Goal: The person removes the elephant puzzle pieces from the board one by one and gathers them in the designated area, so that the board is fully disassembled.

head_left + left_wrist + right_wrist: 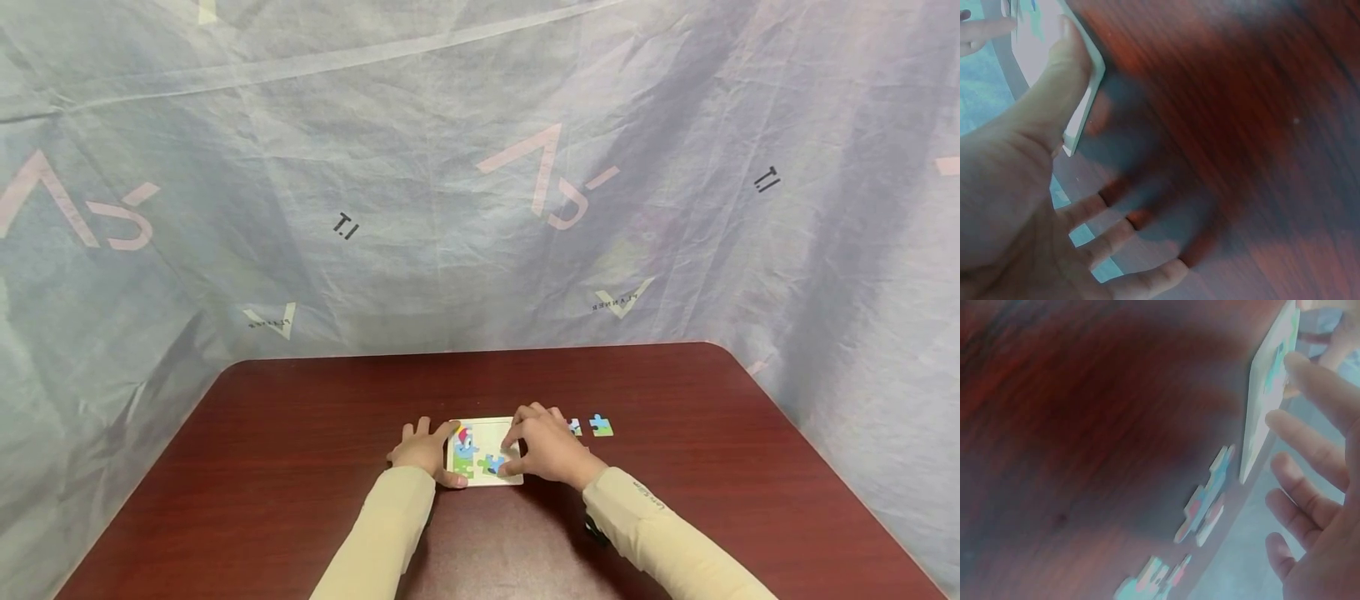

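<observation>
- My left hand (422, 452), fingers spread, rests its thumb on the tray (489, 435).
- My right hand (553, 447) has thumb and forefinger apart, thumb beside a puzzle piece (492, 464) in the tray's near half.
- Likely light, stiff; I'd pinch opposite edges.

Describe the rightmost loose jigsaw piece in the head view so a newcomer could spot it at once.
On the dark red table, look just right of the person's right hand. The rightmost jigsaw piece is blue, with green along its near edge. Unlike the neighbouring piece, partly hidden by the hand, it shows whole.
</observation>
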Demonstrator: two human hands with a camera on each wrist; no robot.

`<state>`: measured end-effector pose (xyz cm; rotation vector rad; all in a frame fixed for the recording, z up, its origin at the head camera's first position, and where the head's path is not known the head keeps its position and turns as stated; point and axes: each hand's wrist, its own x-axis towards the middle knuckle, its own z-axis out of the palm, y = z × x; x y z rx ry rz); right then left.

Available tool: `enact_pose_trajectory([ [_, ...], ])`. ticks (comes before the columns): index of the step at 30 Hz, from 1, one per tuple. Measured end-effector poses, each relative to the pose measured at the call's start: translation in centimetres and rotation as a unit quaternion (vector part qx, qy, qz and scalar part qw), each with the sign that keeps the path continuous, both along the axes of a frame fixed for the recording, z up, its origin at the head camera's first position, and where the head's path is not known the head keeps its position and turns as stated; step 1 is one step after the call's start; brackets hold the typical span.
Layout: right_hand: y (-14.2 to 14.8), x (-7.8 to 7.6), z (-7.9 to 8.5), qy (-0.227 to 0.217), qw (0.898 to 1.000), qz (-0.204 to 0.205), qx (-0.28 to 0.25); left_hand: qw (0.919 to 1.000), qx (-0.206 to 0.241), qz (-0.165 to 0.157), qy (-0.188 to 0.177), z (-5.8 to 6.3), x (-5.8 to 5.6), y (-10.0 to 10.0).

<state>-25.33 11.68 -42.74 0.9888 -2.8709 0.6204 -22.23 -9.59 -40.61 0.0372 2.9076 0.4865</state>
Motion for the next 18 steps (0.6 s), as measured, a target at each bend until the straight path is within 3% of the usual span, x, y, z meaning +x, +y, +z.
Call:
enact_pose_trajectory([
  [6,-0.6,0.1,-0.1,0.027,1.0,0.006,0.015,1.0,-0.003,0.002,-0.005,0.1,-0.1,0.0],
  [9,-0.8,0.0,0.2,0.021,1.0,0.003,0.018,0.9999,0.0,0.002,-0.012,0.5,0.0,0.1],
  [18,-1.5,0.3,0.4,0.003,0.999,-0.035,0.022,0.9999,0.005,0.003,-0.013,0.2,0.0,0.0],
])
